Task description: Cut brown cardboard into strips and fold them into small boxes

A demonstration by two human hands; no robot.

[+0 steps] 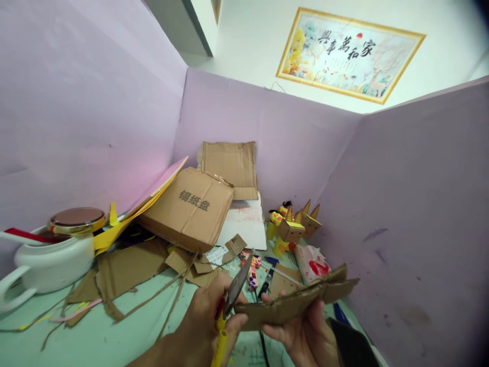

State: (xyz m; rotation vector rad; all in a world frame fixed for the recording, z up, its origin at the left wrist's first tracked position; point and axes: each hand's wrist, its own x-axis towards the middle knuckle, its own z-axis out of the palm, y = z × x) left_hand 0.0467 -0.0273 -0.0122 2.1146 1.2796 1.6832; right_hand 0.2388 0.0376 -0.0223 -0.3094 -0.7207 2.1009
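My left hand (208, 311) is closed around a pair of scissors (237, 285) with yellow handles, blades pointing up and away. Its thumb and fingers are also at the left end of a folded strip of brown cardboard (290, 306). My right hand (307, 336) grips that cardboard from below, with the fingers curled against it. Whether the scissor blades touch the cardboard I cannot tell. Behind the hands lie cardboard scraps (217, 257), a black pen-like tool (266, 283) and a small patterned item (252, 272).
On the left stand a white mug (57, 265) and cardboard offcuts (128, 267). A cardboard box (191, 206) leans at the back, beside yellow giraffe-like paper figures (288, 227). A red-and-white packet (312, 262) lies to the right. Lilac panels (267, 117) enclose the green table (153, 336).
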